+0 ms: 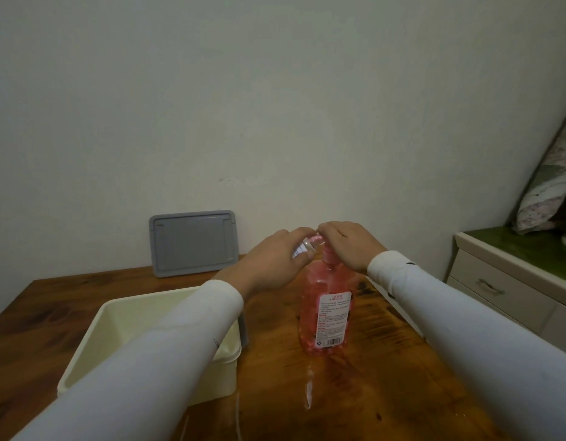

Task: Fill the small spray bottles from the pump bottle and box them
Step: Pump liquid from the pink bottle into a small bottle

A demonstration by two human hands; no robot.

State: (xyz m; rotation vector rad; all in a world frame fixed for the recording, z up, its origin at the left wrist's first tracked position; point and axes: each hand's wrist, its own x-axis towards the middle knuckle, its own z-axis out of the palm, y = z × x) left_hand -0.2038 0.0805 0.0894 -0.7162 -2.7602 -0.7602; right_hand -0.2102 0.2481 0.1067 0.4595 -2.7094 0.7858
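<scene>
One small bottle mid-fill at the pump

One tall pink translucent plastic pump bottle [326,308] stands on the brown wooden table [386,377]; everything below is placed off it. Left hand [270,261] grips a small clear spray bottle [302,248], held tilted with its mouth up by the pump spout; right hand [346,245] rests curled over the pump head, pressing it I'd guess. My tip: keep the mouth right under the spout and press slow; a wet streak already lies on the table in front of the pump bottle. One cream plastic box [116,332] sits just left of it; one grey lid [194,243] leans on the wall behind-left. Other spray bottles: none visible.
</scene>
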